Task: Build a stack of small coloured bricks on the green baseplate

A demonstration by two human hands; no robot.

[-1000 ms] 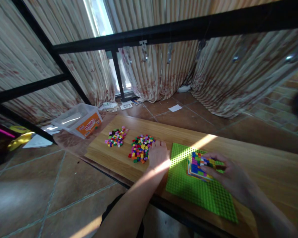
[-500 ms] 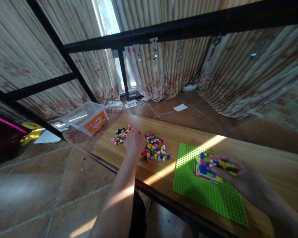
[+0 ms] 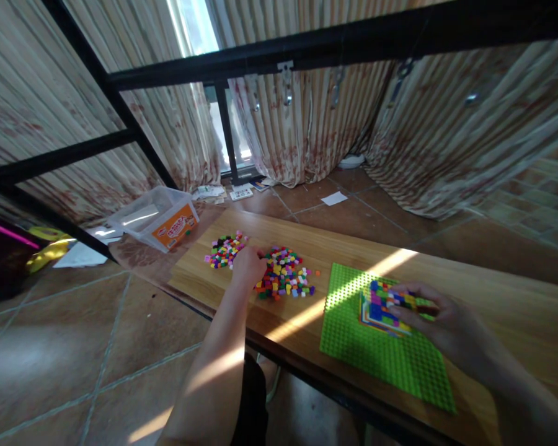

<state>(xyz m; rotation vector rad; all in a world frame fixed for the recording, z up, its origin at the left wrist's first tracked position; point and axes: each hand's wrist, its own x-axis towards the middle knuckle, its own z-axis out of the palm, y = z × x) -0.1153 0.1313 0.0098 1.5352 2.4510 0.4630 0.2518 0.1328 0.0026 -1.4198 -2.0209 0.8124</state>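
My left hand (image 3: 249,266) is at the left edge of a pile of small colourful toy bricks (image 3: 286,272), with its fingers bent down and closed. What its fingertips hold is hidden. Beyond that wrist, a second, smaller heap of bricks (image 3: 223,251) lies to the left. On a green studded baseplate (image 3: 385,368) stands a layered block of multicoloured bricks (image 3: 381,306). My right hand (image 3: 430,310) reaches in from the right, thumb and fingers closed around the top of this brick block. Part of the block is covered by those fingers.
A clear plastic box (image 3: 155,217) with an orange label stands at the table's left end. One orange brick (image 3: 317,272) lies apart from the pile. Papers (image 3: 333,198) lie on the tiled floor behind the wooden table (image 3: 474,272), before curtains and a dark metal frame.
The view has shifted slightly, moving everything a little left in the picture. My left hand stays at the pile with its fingers slightly shifted. My right hand keeps its place on the brick block.
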